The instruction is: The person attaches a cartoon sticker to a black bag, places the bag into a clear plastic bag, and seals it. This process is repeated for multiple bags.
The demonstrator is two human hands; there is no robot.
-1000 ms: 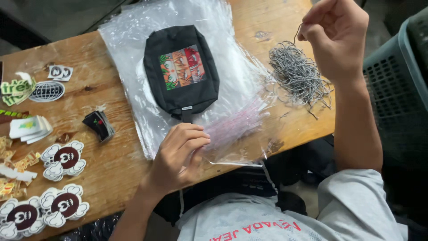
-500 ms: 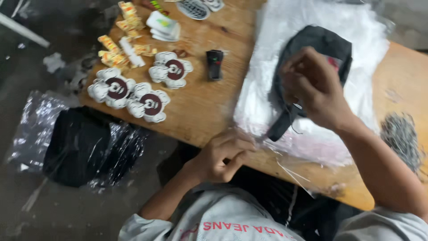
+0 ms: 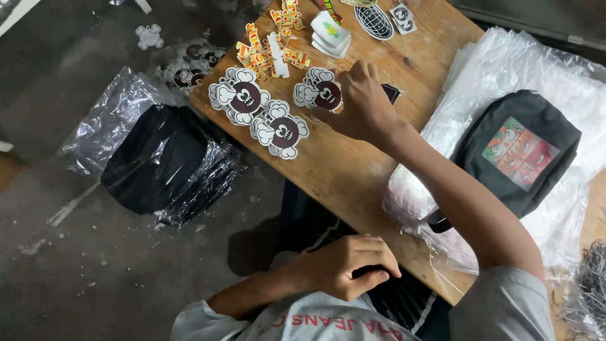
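Skull-and-bones die-cut sticker stack, white w/ maroon centre [image 3: 319, 93]: touching right hand [image 3: 361, 104] fingertips, just left of it; grip unclear. Left hand [image 3: 344, 265] curled shut, empty, well apart at lap

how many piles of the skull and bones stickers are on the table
3 piles on the table: one at the left edge, one nearer the person, one under the right hand at. More lie on the floor, partly hidden.

Short grey T-shirt sleeves leave both forearms bare — red lettering across the chest — no gloves, rings or watch.
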